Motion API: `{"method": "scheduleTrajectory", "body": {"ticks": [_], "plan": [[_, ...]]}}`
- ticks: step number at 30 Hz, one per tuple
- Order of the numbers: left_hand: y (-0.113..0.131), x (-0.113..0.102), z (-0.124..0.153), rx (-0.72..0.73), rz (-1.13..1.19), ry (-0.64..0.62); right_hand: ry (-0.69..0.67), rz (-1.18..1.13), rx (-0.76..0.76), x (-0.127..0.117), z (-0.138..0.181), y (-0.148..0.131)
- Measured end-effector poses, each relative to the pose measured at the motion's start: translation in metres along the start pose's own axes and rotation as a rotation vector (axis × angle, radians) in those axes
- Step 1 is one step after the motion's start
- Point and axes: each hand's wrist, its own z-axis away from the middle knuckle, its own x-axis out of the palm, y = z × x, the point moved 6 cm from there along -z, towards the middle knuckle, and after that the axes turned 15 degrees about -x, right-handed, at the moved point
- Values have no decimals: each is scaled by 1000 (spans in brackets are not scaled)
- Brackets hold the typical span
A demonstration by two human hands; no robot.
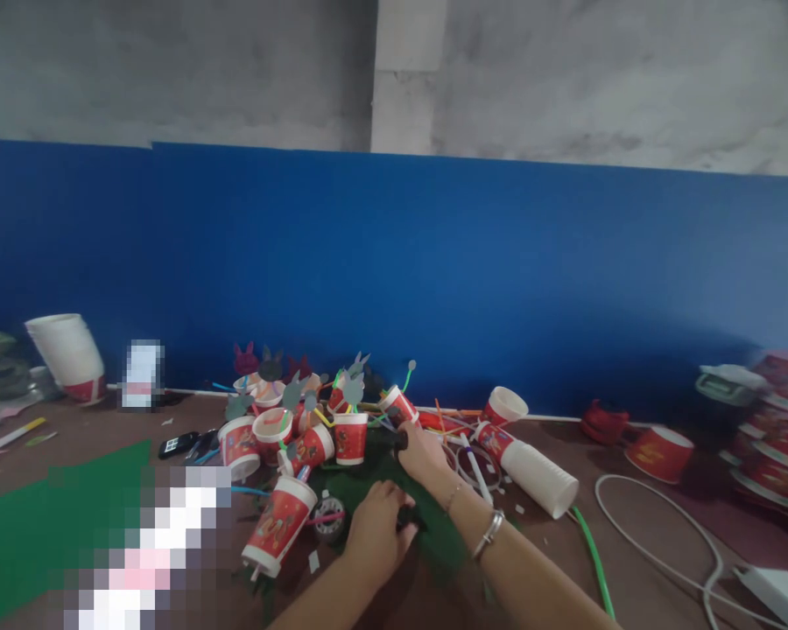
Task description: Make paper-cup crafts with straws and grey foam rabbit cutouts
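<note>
My left hand [376, 529] is low over the table's middle, fingers curled round a small dark thing that is blurred. Further forward, my right hand [425, 453] has its fingers bent on another dark piece too unclear to name. Below both hands lies dark green material [437, 525]. A red and white paper cup [399, 405] leans just beyond my right fingertips. Left of my hands, another red paper cup [281, 525] lies tilted beside a round dark roll [329, 518]. An upright paper cup [351, 439] stands near a grey rabbit-shaped cutout [353, 389].
Stacked white cups [539, 477] lie on the right, with a pen [476, 470] nearby. A white cable [663, 525] loops towards a white box [778, 595]. Green sheet [59, 516] covers the left. Behind rises a blue panel [433, 271]. Red tubs [660, 453] sit far right.
</note>
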Motion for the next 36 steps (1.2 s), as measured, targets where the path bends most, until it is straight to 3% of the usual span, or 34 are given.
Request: {"method": "scheduleTrajectory", "body": {"ticks": [5,11,16,20,25,36], "plan": [[-3,6,-2,-23,-6,3,-11,126,84,14,-10,-12],[-4,6,-3,-22,13,18,-25,131,157,15,-6,-9],[-8,1,-6,-8,209,68,-32,70,175,2,0,2],[-24,-2,-18,-117,405,167,-16,59,171,-8,7,7],[-45,-7,-25,-235,632,311,14,87,160,2,7,-3],[-47,-11,-23,-239,724,332,104,69,218,19,0,-18]]}}
